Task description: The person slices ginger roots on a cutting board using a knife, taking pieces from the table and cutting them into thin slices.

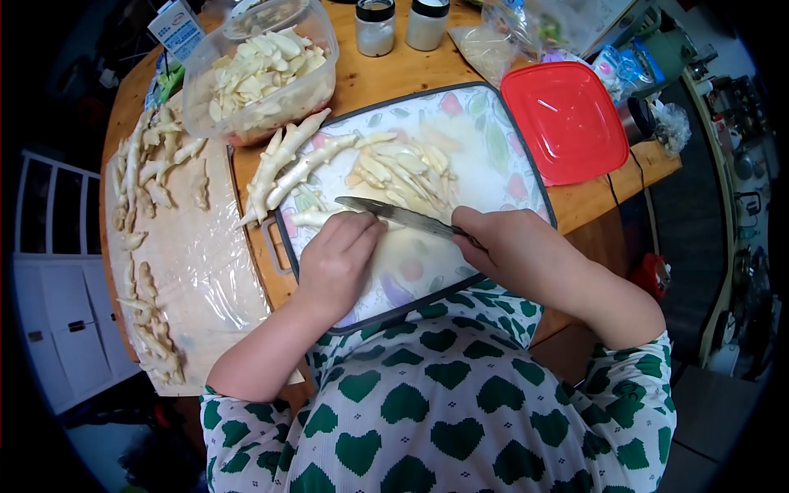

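My right hand (505,242) is wrapped round the handle of a knife (403,215), whose blade points left across the cutting board (485,193). Under the blade tip, my left hand (339,246) is closed on a pale ginger root (308,218), its end poking out to the left of the fingers. Just beyond the blade lies a pile of ginger slices (403,172). Larger whole ginger pieces (283,156) rest over the board's left edge. How the left fingertips meet the root is partly hidden by the hand.
A plastic tub (308,86) of slices stands at the back left. More ginger roots (152,164) lie on a plastic-covered sheet (209,238) at left. A red lid (567,123) is right of the board. Two jars (376,29) stand behind.
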Demonstrator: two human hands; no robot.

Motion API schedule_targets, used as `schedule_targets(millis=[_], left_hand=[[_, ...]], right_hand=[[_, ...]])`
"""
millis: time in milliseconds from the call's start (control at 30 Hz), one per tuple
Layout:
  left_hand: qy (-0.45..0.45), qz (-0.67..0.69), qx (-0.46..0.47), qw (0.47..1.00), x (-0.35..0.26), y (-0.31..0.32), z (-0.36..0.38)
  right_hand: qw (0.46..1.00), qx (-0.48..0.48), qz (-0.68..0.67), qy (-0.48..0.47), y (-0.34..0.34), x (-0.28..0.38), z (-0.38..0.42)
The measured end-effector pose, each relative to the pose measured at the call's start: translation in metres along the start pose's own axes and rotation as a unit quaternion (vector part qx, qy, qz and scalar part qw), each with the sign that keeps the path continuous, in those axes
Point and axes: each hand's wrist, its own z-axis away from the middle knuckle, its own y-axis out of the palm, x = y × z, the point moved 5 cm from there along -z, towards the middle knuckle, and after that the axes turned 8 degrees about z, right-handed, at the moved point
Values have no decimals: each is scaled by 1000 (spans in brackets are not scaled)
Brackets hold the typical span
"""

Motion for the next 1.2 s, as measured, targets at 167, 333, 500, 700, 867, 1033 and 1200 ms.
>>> schedule_targets(millis=[167, 333, 500, 700, 867, 1033, 1200], left_hand=[[4, -1, 11, 1000, 1, 2, 2], [3, -1, 9, 1000, 2, 2, 2], [-3, -3, 13, 1000, 2, 2, 2], [1, 9, 11, 1000, 2, -1, 3], [6, 5, 14, 1000, 1, -1, 3], [4, -2, 9, 1000, 2, 2, 4], [1, -2, 10, 1000, 2, 2, 3]], right_hand=[[999, 32, 30, 7, -10, 2, 8], [999, 47, 10, 3, -2, 5, -7], [1000, 7, -21, -21, 19, 10, -31], [999, 10, -29, 22, 10, -19, -19], [999, -11, -20, 22, -4, -7, -9], [999, 29, -8, 19, -8, 5, 6], [999, 41, 7, 9, -12, 4, 9]])
